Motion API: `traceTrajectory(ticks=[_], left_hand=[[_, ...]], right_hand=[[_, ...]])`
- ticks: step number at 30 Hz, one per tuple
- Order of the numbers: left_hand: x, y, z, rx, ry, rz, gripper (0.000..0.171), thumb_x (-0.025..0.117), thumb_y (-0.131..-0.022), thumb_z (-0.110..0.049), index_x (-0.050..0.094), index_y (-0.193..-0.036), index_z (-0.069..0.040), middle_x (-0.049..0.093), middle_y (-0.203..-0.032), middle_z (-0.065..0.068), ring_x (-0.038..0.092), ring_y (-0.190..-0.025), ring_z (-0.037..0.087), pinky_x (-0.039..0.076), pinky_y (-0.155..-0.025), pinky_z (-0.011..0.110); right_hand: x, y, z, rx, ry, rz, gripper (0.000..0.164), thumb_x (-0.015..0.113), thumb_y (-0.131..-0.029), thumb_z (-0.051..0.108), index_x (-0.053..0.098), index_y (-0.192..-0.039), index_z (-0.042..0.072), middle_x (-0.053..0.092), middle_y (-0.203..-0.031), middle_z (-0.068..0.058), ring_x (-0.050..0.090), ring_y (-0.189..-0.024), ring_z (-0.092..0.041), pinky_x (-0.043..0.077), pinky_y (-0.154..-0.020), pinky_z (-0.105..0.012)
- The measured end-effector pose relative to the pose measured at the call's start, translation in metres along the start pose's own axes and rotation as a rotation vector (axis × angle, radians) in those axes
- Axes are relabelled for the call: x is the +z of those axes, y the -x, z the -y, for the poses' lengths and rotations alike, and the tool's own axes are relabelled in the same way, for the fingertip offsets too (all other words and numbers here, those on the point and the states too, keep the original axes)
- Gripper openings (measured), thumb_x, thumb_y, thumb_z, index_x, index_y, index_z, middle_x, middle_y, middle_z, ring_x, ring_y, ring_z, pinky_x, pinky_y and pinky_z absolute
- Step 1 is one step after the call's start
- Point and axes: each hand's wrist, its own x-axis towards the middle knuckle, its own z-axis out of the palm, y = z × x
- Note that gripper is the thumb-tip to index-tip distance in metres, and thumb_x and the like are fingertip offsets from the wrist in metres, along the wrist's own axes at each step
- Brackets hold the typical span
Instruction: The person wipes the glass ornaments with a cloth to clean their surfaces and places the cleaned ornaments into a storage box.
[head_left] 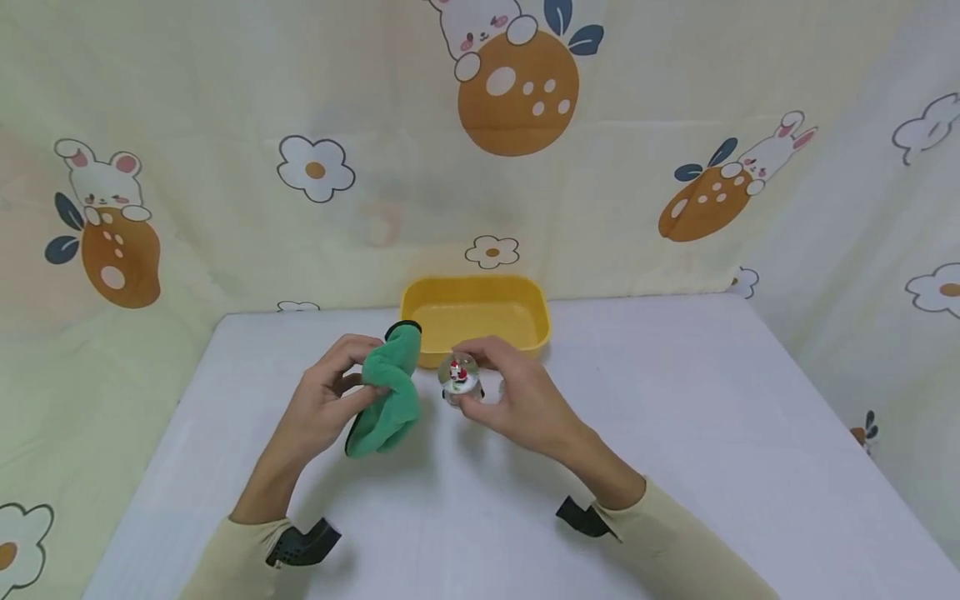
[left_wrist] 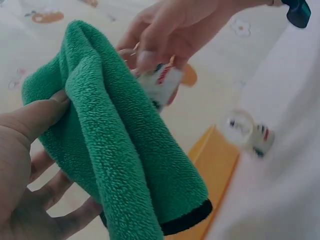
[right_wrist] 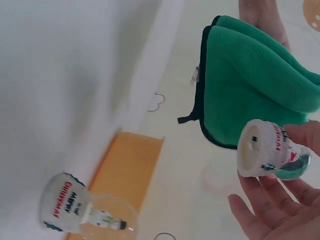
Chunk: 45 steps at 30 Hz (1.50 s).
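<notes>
My left hand (head_left: 318, 408) pinches a folded green cloth (head_left: 392, 400) with black edging between thumb and fingers. Just to its right, my right hand (head_left: 528, 400) holds a small snow globe (head_left: 459, 379) with a red-and-white figure inside. In the right wrist view its white lettered base (right_wrist: 262, 147) faces the camera, and the cloth is close behind it. A second snow globe (right_wrist: 65, 202) stands on the table beside the yellow container, its base reading "Merry Christmas". The head view mostly hides that one behind my right hand.
A yellow rectangular container (head_left: 543, 321) stands at the back of the white table (head_left: 675, 417), just beyond both hands. Behind the table hangs a cream curtain (head_left: 405, 108) printed with rabbits and flowers.
</notes>
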Motion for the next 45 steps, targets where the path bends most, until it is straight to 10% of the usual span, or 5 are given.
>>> traceTrajectory(ticks=[14, 26, 37, 45], left_hand=[[0.043, -0.025, -0.031, 0.044, 0.108, -0.089, 0.038, 0.068, -0.092, 0.007, 0.061, -0.128, -0.005, 0.055, -0.132, 0.006, 0.055, -0.121, 0.025, 0.054, -0.098, 0.035], [0.050, -0.022, -0.033, -0.028, 0.050, 0.018, 0.059, 0.075, -0.092, -0.006, 0.052, -0.143, -0.022, 0.057, -0.133, -0.001, 0.057, -0.118, 0.021, 0.055, -0.092, 0.043], [0.049, -0.017, -0.028, -0.094, 0.202, -0.036, 0.056, 0.067, -0.095, 0.001, 0.044, -0.146, -0.009, 0.052, -0.136, 0.009, 0.056, -0.120, 0.029, 0.061, -0.089, 0.034], [0.048, -0.016, -0.028, -0.119, 0.203, -0.066, 0.054, 0.064, -0.097, 0.001, 0.042, -0.145, -0.005, 0.052, -0.137, 0.009, 0.054, -0.124, 0.028, 0.057, -0.097, 0.030]], right_hand=[[-0.011, -0.007, 0.014, -0.048, -0.010, -0.093, 0.055, 0.085, -0.083, 0.012, 0.056, -0.129, 0.007, 0.064, -0.123, -0.005, 0.064, -0.110, -0.019, 0.059, -0.093, -0.035], [-0.013, -0.011, 0.011, -0.166, 0.063, -0.135, 0.047, 0.089, -0.079, 0.014, 0.065, -0.120, 0.007, 0.068, -0.117, -0.004, 0.052, -0.103, -0.019, 0.054, -0.078, -0.029], [-0.013, -0.013, 0.009, -0.170, -0.009, 0.001, 0.067, 0.083, -0.081, -0.003, 0.056, -0.140, 0.008, 0.058, -0.132, -0.008, 0.057, -0.120, -0.021, 0.059, -0.092, -0.028], [-0.014, -0.011, 0.004, -0.122, -0.100, -0.057, 0.072, 0.082, -0.078, -0.009, 0.053, -0.143, 0.007, 0.053, -0.140, -0.009, 0.055, -0.128, -0.024, 0.058, -0.093, -0.032]])
